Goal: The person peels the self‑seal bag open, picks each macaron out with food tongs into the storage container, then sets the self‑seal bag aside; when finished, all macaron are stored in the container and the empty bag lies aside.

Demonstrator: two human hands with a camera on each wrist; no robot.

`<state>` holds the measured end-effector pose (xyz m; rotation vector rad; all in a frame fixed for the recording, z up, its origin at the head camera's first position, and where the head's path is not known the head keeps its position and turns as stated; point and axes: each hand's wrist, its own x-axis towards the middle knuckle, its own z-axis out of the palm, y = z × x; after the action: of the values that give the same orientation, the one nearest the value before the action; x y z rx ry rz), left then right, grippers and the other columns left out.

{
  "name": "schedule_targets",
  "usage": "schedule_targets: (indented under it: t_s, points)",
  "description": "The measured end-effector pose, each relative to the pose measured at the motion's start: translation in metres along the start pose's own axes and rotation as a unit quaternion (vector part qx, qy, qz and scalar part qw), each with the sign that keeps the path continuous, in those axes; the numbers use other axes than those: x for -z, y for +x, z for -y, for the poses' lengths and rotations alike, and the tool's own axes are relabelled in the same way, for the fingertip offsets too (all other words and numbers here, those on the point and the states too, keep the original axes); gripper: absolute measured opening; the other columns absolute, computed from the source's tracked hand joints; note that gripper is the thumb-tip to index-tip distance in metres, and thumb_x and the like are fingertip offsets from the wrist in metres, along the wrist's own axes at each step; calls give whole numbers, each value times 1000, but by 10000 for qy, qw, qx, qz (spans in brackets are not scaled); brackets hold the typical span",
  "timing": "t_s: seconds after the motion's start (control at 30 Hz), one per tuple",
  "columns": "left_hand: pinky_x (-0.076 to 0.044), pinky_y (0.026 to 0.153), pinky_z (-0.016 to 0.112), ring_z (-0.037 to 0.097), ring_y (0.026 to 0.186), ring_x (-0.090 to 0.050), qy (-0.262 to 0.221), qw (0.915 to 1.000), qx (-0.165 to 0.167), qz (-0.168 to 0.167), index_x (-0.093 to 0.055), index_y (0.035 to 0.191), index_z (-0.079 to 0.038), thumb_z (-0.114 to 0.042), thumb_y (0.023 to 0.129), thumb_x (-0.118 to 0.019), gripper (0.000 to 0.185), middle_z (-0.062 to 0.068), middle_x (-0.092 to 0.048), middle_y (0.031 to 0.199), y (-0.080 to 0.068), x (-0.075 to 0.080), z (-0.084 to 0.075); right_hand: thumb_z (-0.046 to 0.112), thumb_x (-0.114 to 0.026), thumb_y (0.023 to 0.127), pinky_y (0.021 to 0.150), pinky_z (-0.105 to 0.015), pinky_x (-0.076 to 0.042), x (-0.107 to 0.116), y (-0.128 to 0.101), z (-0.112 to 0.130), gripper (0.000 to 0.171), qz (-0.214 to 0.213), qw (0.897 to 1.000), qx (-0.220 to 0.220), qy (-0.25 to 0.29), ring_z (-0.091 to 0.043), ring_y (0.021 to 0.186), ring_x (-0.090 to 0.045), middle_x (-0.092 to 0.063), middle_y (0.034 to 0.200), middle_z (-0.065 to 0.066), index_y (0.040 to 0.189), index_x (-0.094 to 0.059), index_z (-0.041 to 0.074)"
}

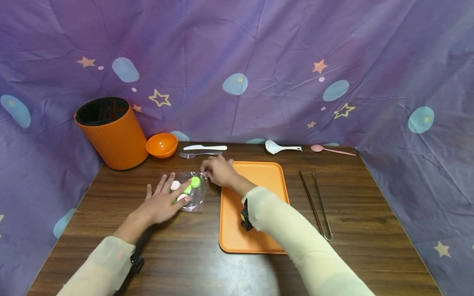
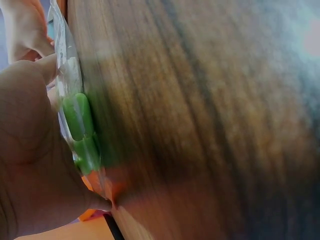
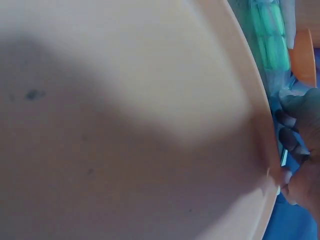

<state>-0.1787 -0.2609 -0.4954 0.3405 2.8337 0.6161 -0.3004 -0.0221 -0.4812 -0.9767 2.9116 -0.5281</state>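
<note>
Clear plastic catches the light just left of the frame's middle: a small clear bag (image 1: pixel 192 193) with green and white round pieces inside lies flat on the dark wooden table (image 1: pixel 185 255). The left hand (image 1: pixel 164 201) rests on it with straight, spread fingers, pressing it down. The right hand (image 1: pixel 219 170) comes in from the right and pinches the bag's upper right corner between curled fingertips, its wrist crossing the upper left corner of an orange tray (image 1: pixel 255 205) at centre. In the upper left stand an orange bin (image 1: pixel 111 133) and, beside it, an orange bowl (image 1: pixel 161 144). A white knife (image 1: pixel 205 147) and a fork (image 1: pixel 198 154) lie just above the hands. Right of the tray lie metal tongs (image 1: pixel 316 203), and along the table's far edge a white spoon (image 1: pixel 281 146) and a pink spoon (image 1: pixel 331 150).
</note>
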Motion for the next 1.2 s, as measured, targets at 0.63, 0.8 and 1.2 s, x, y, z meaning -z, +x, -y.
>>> schedule_targets:
  t_s: [0.63,0.8,1.2]
  points:
    - [6,119,94,59,169,5,44,9999,7,153,-23,176,-45,-70,113,-38,69,29,1,185,0,5,-7,21,-76,104,86,-39,-36,9,-19,-26,7,-173,9967,760,206,-26,105,-53,-65,105,0,98,-71,22]
    - [7,119,94,58,170,5,-14,9999,23,136,-23,175,-48,-78,109,-33,73,28,1,185,1,3,-2,29,-76,102,87,-42,-40,8,-23,-34,10,-181,9957,856,315,-26,105,-53,-63,106,0,96,-70,23]
    - [2,119,95,61,168,2,100,9999,-3,118,-27,176,-40,-66,114,-38,68,33,-3,183,-6,11,-16,22,-81,101,95,-46,-46,11,-26,-18,23,-285,9882,1452,-383,-23,122,-61,-80,131,8,124,-80,23]
